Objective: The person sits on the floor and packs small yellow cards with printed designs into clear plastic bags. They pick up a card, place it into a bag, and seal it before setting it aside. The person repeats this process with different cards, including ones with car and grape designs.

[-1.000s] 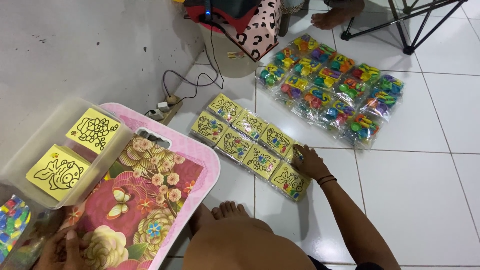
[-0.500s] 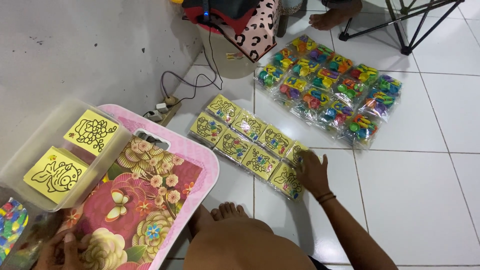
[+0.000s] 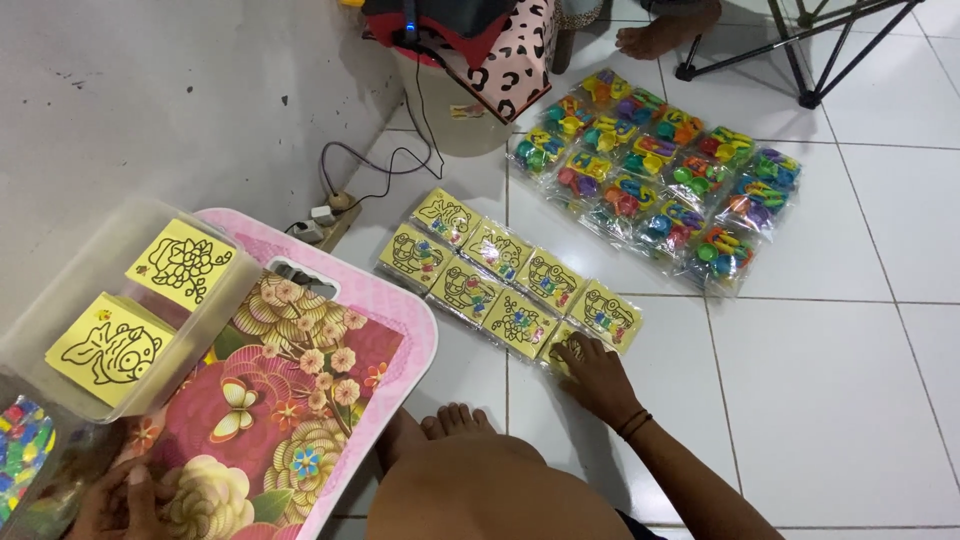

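My right hand [image 3: 590, 372] lies palm down on the floor, its fingers pressing the nearest yellow picture packet [image 3: 562, 345] at the end of a double row of yellow picture packets [image 3: 505, 278] in clear wrap. At the bottom left edge, my left hand [image 3: 118, 500] rests on the pink floral tray table [image 3: 290, 400], beside a clear bag of coloured bits [image 3: 25, 470]. What its fingers grip is not visible. My bare knee and foot [image 3: 450, 425] fill the bottom centre.
A clear plastic box [image 3: 125, 300] holds two yellow line-drawing cards. Several bags of bright plastic toys [image 3: 655, 170] lie farther out on the white tiles. A power strip with cables [image 3: 325, 225], a bucket [image 3: 455, 95], another person's foot [image 3: 670, 25] and black stand legs [image 3: 820, 45] sit along the far side.
My right hand has slid toward me along the row, from the packets' far edge onto the nearest packet. The left hand stays on the tray table.
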